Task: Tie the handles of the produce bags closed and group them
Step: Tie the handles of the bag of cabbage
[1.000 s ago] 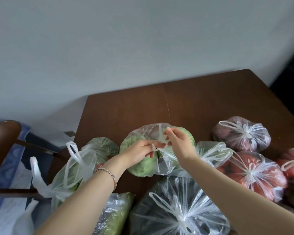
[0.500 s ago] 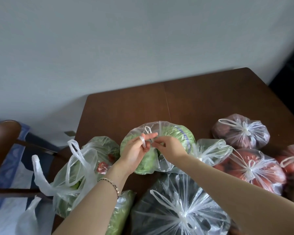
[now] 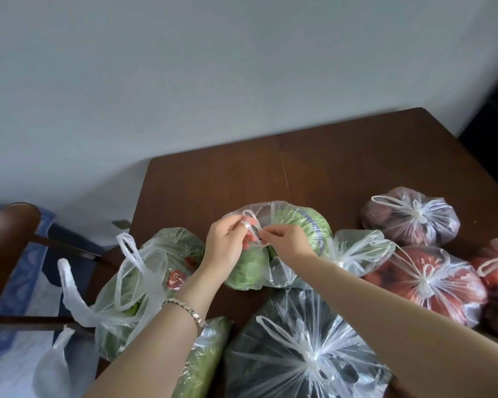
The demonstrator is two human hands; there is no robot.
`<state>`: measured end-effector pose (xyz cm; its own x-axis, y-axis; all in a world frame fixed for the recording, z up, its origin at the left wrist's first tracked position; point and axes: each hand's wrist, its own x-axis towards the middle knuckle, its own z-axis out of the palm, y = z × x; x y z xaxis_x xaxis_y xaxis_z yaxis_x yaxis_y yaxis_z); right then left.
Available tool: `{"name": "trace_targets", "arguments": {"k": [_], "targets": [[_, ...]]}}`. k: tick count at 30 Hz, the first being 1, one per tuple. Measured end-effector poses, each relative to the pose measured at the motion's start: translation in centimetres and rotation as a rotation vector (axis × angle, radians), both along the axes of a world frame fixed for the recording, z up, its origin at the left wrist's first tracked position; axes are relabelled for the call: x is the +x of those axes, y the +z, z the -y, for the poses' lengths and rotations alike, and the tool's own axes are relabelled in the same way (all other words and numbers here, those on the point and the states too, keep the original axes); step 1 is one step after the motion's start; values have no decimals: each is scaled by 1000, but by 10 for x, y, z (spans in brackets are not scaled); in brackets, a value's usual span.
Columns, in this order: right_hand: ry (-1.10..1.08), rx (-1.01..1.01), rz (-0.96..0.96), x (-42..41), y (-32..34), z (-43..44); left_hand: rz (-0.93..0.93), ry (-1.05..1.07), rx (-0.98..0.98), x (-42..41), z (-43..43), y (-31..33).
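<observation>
Clear plastic handles [image 3: 252, 225] pinched in left grip [image 3: 224, 248] and right grip [image 3: 288, 244] over cabbage bag [image 3: 308, 222], probably for knotting; tied bags [image 3: 411, 219] grouped right of cabbage bag, untied bag [image 3: 144, 271] left.

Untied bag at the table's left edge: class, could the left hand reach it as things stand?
Probably yes: the untied bag lies beside the left forearm, handles uncovered; but the left hand, pinching the cabbage bag, must let go first.
</observation>
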<state>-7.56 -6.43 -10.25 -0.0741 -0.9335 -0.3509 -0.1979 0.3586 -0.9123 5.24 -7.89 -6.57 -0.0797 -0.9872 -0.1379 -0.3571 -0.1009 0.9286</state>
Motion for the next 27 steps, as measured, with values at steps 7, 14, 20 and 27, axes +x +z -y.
{"name": "trace_targets", "arguments": {"k": [7,14,20,27], "targets": [[289,-92,-230,-6,-4,-4,204,-292,28,-9,20,15],[311,-122,-193,-12,-9,-9,93,-228,190,-23,32,5],[135,12,2,-12,-9,-4,353,-310,56,-10,22,-8],[-6,45,132,-11,-9,-1,500,-283,-187,6,15,-22]]}}
